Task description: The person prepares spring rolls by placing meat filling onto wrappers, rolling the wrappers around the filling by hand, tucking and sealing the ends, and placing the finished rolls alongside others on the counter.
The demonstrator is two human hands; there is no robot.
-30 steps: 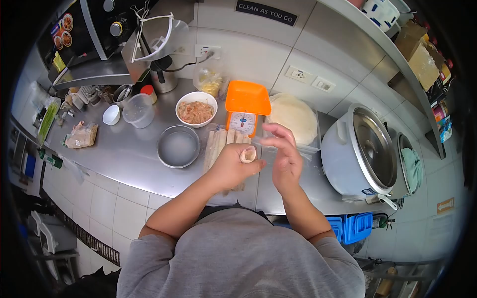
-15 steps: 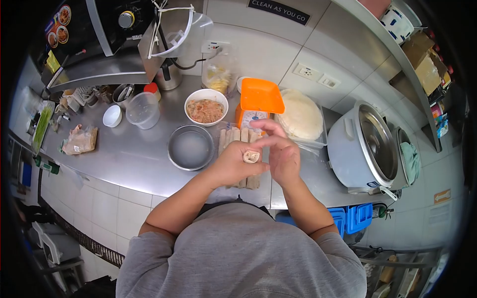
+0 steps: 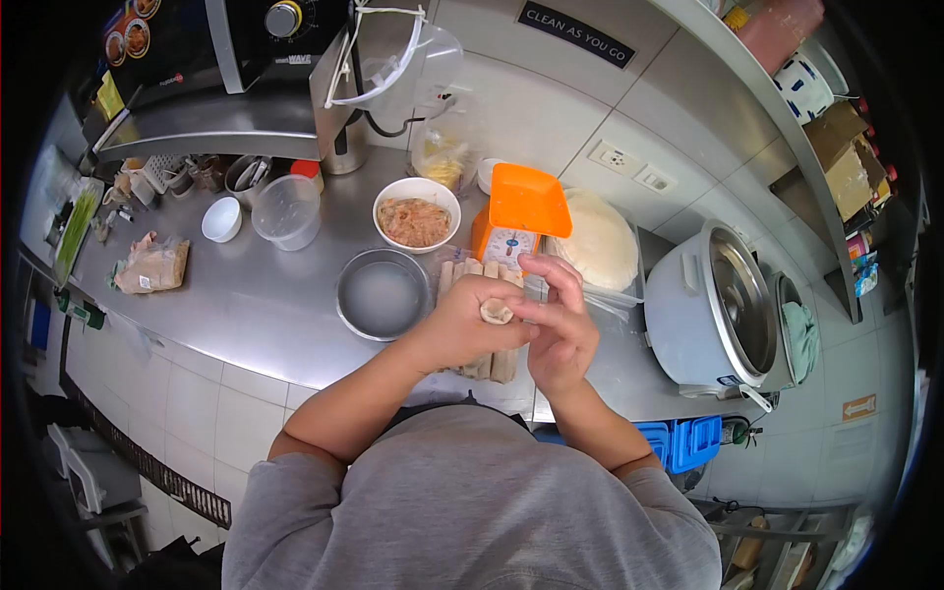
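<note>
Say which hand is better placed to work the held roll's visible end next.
Probably the right hand: its fingers are close to that end and appear free, while the left hand is wrapped around the roll.

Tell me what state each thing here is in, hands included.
Left hand, closed around a roll
Right hand, open, fingers loosely bent
Other rolls, lying side by side
White bowl, holding minced mixture
Metal pan, apparently holding cloudy liquid
Orange scale, tray bare
Round sheets, stacked
Clear tub, uncovered
</note>
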